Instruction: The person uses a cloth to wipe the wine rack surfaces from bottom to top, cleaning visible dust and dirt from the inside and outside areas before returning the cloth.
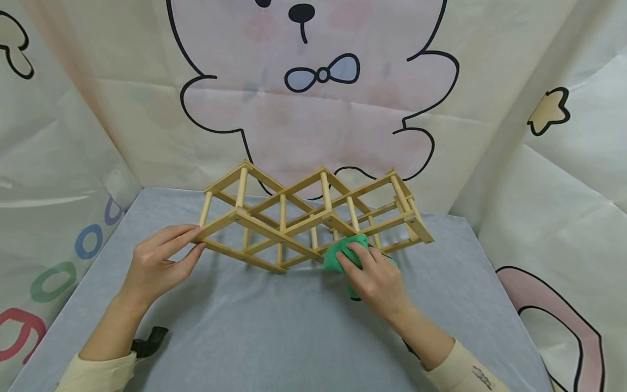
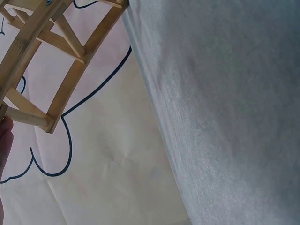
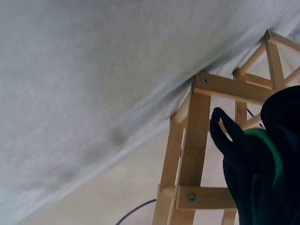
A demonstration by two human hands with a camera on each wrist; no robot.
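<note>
A folding wooden lattice rack (image 1: 279,236), made of pale slats joined by round dowels, stands stretched out across the table. At its left end my left hand (image 1: 159,264) pinches a slat corner between thumb and fingers. A green cloth (image 1: 337,257) is bunched in my right hand (image 1: 379,277), pressed against the front lower slats right of the middle. In the left wrist view, the rack's end slat (image 2: 74,90) shows, with fingertips at the left edge. The right wrist view has the cloth (image 3: 255,164), dark in shadow, beside the rack's screwed joints.
The rack stands on a table with a grey-blue cover (image 1: 274,337). Behind it rises a fabric backdrop (image 1: 313,120) with a cartoon animal, and printed panels close in the left and right sides. A black strap piece (image 1: 151,342) hangs by the left wrist.
</note>
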